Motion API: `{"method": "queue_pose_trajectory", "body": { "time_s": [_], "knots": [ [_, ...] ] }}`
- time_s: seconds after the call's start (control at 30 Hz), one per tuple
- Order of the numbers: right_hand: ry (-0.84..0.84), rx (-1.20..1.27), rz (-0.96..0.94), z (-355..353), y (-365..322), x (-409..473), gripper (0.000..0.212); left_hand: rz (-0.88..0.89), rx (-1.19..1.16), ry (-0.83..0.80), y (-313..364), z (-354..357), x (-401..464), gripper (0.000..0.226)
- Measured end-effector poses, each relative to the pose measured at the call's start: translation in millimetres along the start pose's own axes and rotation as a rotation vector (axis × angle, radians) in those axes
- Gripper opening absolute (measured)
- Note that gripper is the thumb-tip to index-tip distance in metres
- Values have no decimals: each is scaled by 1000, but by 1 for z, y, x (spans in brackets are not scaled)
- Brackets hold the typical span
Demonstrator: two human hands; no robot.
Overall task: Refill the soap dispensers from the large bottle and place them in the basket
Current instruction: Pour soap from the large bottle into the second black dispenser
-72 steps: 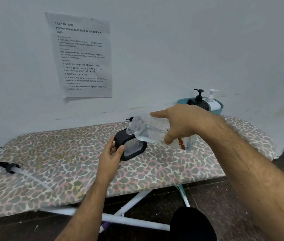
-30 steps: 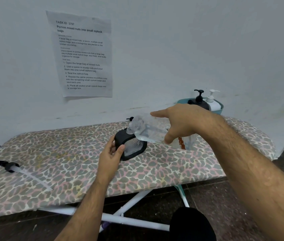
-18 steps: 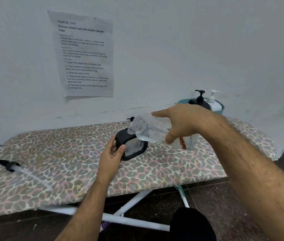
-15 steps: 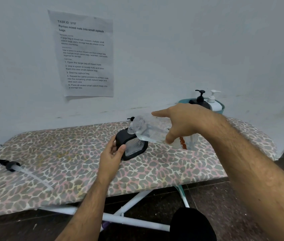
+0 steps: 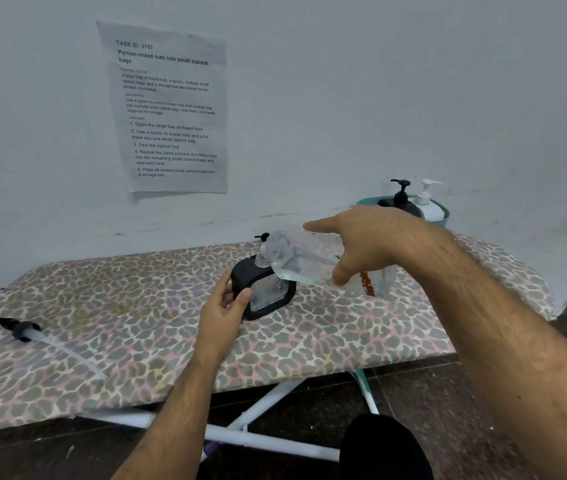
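The right hand grips the tilted bottle over the dispenser, which the left hand clasps on the surface; tilted further, soap may miss the narrow neck.

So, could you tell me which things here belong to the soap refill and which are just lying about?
Part of the job:
- large bottle, tipped by right hand
- black dispenser, steadied by left hand
- loose pump
- basket with two dispensers

Just lying about:
- paper sheet about nuts
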State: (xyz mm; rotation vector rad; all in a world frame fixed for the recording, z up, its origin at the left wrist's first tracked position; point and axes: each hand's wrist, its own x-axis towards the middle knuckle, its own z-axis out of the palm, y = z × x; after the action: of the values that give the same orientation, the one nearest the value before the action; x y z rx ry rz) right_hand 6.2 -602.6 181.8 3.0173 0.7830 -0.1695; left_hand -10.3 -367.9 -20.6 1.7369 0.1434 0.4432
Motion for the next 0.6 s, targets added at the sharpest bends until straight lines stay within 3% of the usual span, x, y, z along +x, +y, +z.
{"method": "queue_pose_trajectory", "body": {
  "time_s": [0.6],
  "knots": [
    [35, -22, -10, 2, 1, 4, 94, -12, 0, 2, -1, 1, 1, 58]
  ]
}}
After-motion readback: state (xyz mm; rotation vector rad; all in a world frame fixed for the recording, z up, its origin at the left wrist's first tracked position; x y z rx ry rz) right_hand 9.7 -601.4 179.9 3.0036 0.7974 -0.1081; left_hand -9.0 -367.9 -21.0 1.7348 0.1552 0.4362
